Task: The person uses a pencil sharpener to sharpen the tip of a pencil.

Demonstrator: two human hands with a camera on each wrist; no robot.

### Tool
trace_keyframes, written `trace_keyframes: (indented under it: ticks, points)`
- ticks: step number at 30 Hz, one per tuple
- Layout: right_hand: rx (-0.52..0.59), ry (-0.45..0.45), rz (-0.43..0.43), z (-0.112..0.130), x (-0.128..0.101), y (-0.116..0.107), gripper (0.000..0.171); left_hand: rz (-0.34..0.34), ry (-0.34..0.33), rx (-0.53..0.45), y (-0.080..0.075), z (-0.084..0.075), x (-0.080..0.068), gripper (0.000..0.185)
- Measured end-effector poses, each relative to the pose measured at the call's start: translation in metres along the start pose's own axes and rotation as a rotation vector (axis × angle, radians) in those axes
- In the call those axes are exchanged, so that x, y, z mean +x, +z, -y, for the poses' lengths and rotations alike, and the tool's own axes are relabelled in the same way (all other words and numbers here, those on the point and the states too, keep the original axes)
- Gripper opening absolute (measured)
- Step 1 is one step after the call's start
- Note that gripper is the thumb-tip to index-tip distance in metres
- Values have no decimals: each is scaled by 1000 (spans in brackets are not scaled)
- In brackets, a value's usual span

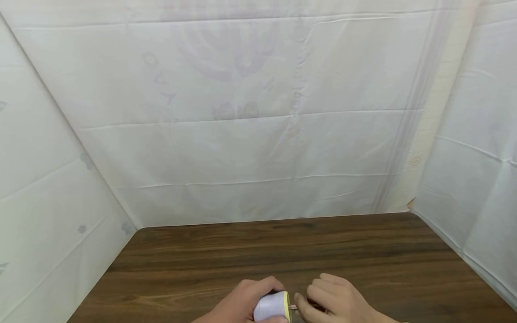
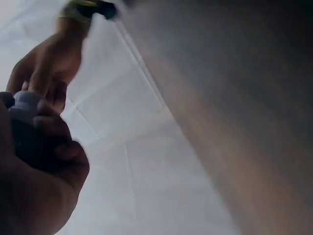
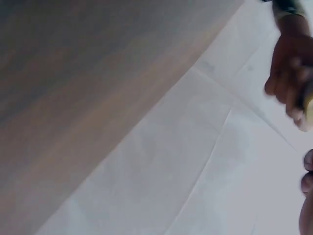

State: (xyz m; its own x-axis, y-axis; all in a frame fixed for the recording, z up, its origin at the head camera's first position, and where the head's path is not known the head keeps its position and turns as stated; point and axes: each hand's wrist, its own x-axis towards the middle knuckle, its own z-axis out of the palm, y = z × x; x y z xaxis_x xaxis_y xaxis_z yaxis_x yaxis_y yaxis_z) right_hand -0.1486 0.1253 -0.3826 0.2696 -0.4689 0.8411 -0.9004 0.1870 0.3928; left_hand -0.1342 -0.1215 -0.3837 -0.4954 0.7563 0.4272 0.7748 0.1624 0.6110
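In the head view my left hand (image 1: 252, 294) grips a pale lavender cylinder (image 1: 270, 307) with a yellow rim, near the bottom edge. A short, thin metal piece (image 1: 293, 307) sticks out of its yellow-rimmed end. My right hand (image 1: 337, 298) has its fingers curled and pinches that metal piece. Whether it joins the cylinder or only touches it, I cannot tell. In the dim left wrist view, the left hand (image 2: 54, 181) wraps round the cylinder, with the right hand (image 2: 51, 68) at its far end. The right wrist view catches the yellow-rimmed end (image 3: 309, 105) beside the left fingers.
A dark brown wood-grain table (image 1: 242, 251) lies beneath and ahead of both hands. White creased sheeting hangs behind the table (image 1: 242, 148), with more at the left (image 1: 48, 179) and right (image 1: 480, 157).
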Motion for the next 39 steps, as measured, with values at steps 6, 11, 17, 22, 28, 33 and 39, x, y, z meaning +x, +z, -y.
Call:
trace_keyframes:
  ticks: [6,11,17,22,28,33,39]
  points:
    - [-171,-192,-89,-7,5,-3,23,107,-241,-629,3,-1,1,29]
    - [-117,-213,-18,-7,-4,-4,21,142,-304,-940,10,-2,0,50]
    - [-33,-218,82,-3,-13,0,26,196,-351,-961,13,0,0,55]
    - [108,-97,167,5,-20,2,29,182,-305,-756,13,2,1,42]
    - [497,445,355,18,-24,-8,25,119,-152,-67,7,0,-4,33]
    - [1108,1134,422,18,-19,-14,19,-40,299,665,9,4,-5,42]
    - [1277,1417,477,9,-20,-16,28,-119,442,912,12,8,0,39]
